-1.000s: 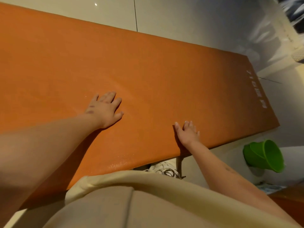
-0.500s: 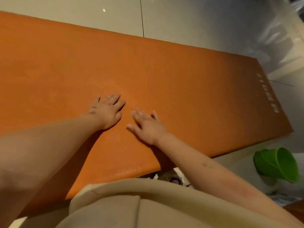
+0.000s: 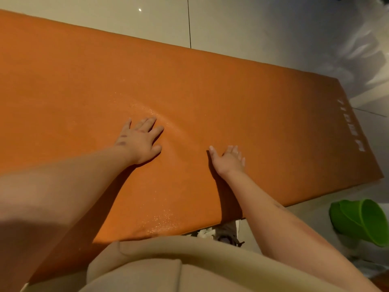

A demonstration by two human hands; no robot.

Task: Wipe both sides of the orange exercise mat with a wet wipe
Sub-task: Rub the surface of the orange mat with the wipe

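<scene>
The orange exercise mat (image 3: 242, 98) lies flat on a pale tiled floor and fills most of the view, with white lettering near its right end. My left hand (image 3: 140, 140) presses palm down on the mat near its middle, fingers spread and straight. My right hand (image 3: 228, 160) rests on the mat to the right of it, fingers straight and pointing away from me. No wet wipe shows under either hand. Damp, glistening patches mark the mat beside my left hand and near the front edge.
A green plastic bucket (image 3: 362, 220) lies tipped on the floor at the lower right, just off the mat's near edge. A shoe (image 3: 226, 233) shows under the front edge. My beige clothing (image 3: 168, 266) fills the bottom of the view.
My right hand slid left across the mat until it was next to my left hand, then slid back to the right. My left hand stayed pressed in the same spot.
</scene>
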